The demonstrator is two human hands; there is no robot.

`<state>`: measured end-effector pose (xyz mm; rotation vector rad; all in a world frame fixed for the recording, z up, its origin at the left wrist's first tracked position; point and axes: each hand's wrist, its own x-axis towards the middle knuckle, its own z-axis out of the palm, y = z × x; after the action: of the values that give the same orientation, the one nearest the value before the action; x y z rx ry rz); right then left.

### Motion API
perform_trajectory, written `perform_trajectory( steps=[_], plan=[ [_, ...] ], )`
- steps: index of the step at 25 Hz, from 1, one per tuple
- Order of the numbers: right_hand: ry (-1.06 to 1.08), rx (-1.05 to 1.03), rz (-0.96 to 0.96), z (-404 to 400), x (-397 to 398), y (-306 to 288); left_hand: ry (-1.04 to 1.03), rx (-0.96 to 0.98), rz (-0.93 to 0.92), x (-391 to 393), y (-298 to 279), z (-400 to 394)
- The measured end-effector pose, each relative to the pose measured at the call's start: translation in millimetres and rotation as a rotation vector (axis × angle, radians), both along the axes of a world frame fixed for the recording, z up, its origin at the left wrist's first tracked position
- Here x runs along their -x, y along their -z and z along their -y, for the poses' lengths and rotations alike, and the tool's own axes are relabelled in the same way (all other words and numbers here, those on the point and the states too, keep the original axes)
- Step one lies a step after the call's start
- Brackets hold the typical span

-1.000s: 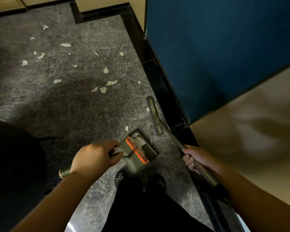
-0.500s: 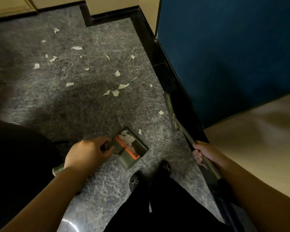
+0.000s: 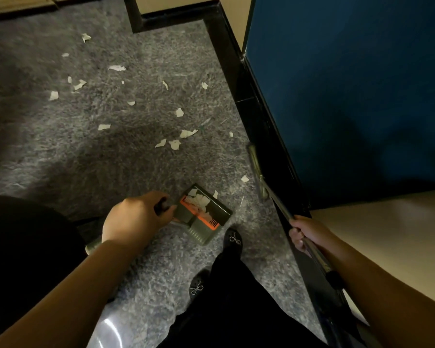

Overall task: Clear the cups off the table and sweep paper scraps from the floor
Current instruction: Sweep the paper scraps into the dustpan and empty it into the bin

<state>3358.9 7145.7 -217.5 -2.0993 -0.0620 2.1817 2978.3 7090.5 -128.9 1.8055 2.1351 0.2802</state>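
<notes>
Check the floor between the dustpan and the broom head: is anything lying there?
In the head view, one paper scrap lies on grey floor between the dustpan and the broom head; another touches the pan's edge.

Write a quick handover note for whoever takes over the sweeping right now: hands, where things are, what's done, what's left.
Left hand: gripping the dustpan handle; pan sits on the grey floor by the feet.
Right hand: gripping the broom pole; head is on the floor beside the black baseboard.
Done: a few paper scraps lie in the pan.
Left: many loose scraps are scattered ahead and to the left. No cups or table in view.
</notes>
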Motion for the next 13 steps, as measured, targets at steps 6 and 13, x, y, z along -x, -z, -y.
perform_trajectory(
  steps=[6, 13],
  plan=[
    [-0.067, -0.029, 0.051, -78, -2, 12, 0.114, -0.008, -0.02, -27, 4, -72],
    [-0.203, -0.032, 0.067, -140, 9, 38, 0.162, -0.008, -0.081, -32, 3, -139]
  ],
)
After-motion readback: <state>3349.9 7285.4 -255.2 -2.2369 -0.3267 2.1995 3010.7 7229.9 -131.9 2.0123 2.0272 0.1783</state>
